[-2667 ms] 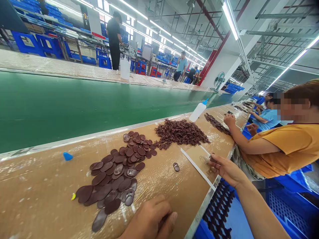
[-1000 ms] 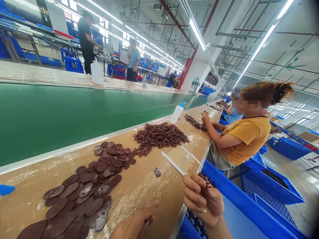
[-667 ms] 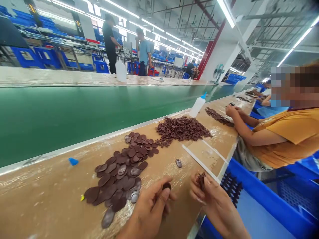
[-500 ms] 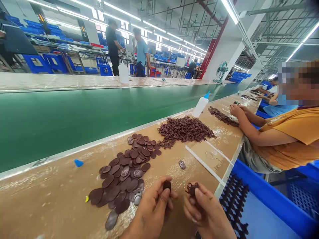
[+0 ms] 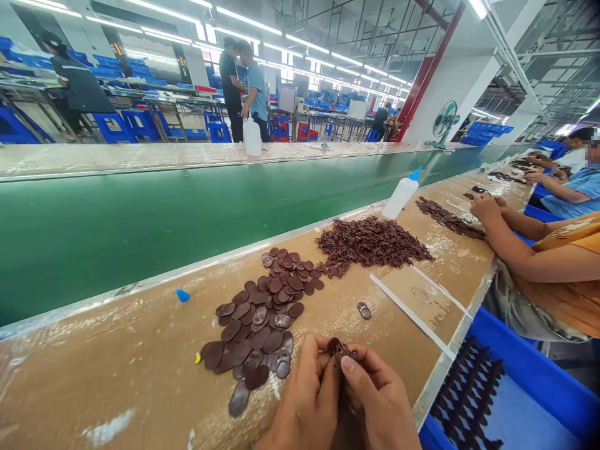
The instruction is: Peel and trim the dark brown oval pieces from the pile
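My left hand (image 5: 312, 390) pinches a small dark brown disc (image 5: 333, 345) at the lower middle of the view. Against it, my right hand (image 5: 377, 394) holds a curly brown piece (image 5: 345, 355) between thumb and fingers. The two hands touch, and the pieces meet between the fingertips. Left of my hands lies a spread of flat brown ovals (image 5: 248, 322), some of them shiny. Beyond my hands is a heap of curly brown pieces (image 5: 375, 240). A single shiny oval (image 5: 364, 310) lies apart, just beyond my right hand.
A white bottle with a blue tip (image 5: 400, 197) stands behind the heap. The green belt (image 5: 187, 212) runs beyond the table. At the lower right, a blue bin (image 5: 529, 387) holds rows of dark pieces. A person's arms (image 5: 525, 234) rest at the right edge.
My hands have come together, bringing the disc and the curly piece into contact. The camera view has turned to the right, so the table things appear shifted.
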Available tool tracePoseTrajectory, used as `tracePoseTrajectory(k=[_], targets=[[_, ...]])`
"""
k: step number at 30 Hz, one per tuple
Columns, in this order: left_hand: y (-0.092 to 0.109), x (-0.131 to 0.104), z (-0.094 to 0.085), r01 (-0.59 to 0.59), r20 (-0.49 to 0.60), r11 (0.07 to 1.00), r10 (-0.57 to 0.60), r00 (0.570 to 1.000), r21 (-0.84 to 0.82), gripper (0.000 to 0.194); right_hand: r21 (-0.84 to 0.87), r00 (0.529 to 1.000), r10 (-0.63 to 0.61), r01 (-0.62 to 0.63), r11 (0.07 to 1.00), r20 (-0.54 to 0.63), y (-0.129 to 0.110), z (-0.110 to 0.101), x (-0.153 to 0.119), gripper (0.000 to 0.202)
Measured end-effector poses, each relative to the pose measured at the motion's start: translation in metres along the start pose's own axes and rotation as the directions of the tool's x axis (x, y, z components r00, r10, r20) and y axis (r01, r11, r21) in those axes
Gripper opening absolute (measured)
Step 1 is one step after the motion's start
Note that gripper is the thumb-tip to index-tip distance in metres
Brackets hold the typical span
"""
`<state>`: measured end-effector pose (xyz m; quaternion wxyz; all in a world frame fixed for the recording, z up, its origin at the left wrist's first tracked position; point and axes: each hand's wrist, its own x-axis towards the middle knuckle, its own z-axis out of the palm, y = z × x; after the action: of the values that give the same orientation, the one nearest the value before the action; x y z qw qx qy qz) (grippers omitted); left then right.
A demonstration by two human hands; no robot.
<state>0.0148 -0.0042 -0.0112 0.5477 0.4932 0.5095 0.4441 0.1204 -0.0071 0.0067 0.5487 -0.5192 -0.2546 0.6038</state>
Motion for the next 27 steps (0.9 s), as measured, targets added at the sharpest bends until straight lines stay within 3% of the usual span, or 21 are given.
tracePoseTrajectory(k=[6,11,16,24,27], targets=[[0.007,-0.002,-0.001,0.076,0.010,0.997,-0.076,0.997,-0.002,0.026,-0.017,0.999,0.030,-0.029,0.999,0.027,0.000,-0.002,0.003,0.038],[0.008,-0.003,-0.002,0.018,-0.006,0.999,-0.018,1.000,0.043,0.028,-0.073,1.000,0.018,-0.017,0.997,0.007,-0.002,0.001,0.001,0.038],[0.000,-0.002,-0.003,0.040,-0.003,0.996,-0.039,0.999,0.084,0.033,-0.102,0.999,0.048,-0.048,0.994,-0.006,-0.003,0.001,-0.001,0.044],[0.002,-0.005,-0.009,-0.129,0.000,0.925,0.138,0.990,0.358,0.024,-0.124,0.972,0.139,-0.116,0.985,0.189,-0.019,-0.006,0.007,0.040],[0.004,-0.003,-0.012,-0.252,0.041,0.902,0.254,0.966,0.351,0.023,-0.100,0.961,0.153,-0.133,0.986,0.229,-0.022,-0.006,0.008,0.038]])
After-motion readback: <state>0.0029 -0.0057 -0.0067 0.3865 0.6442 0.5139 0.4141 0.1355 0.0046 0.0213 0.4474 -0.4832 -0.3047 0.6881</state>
